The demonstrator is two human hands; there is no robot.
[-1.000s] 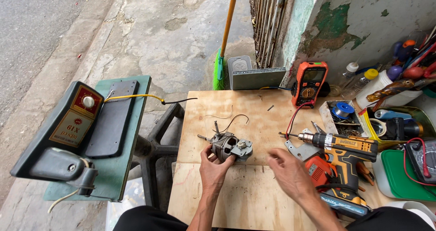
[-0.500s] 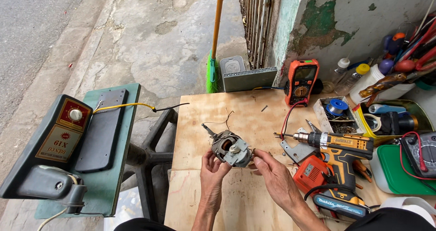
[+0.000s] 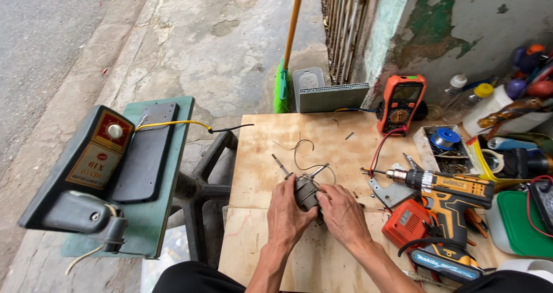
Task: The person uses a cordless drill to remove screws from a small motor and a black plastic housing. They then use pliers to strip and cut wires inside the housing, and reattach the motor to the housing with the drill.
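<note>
**Both hands gripping a small motor on the plywood bench**

The small grey metal motor with a thin steel shaft and loose wire leads [image 3: 306,190] is sitting near the middle of the pale plywood tabletop [image 3: 259,154], and both hands are closing around it. The left hand [image 3: 290,211] is wrapping its curled fingers over the motor's near left side; the right hand [image 3: 344,214] is clamping it from the right, fingers bent tight, nothing else in either palm. To do this well, I judge the grip should be staying on the solid casing, keeping the fingers off the thin leads curling away toward 12 o'clock and off the shaft pointing to 10 o'clock, with the motor pressed flat to the board.

At 3 o'clock a yellow and black cordless drill [image 3: 446,190] is lying across a red rectangular battery pack [image 3: 408,222]. At 1 o'clock an orange handheld multimeter [image 3: 401,101] is leaning upright. Well apart at 9 o'clock, a dark green tilted machine housing [image 3: 75,172] is carrying a red and cream rectangular label with a round white knob [image 3: 98,150]. At 2 o'clock a white plastic bottle with a yellow cap [image 3: 484,104] is standing by the wall.
</note>
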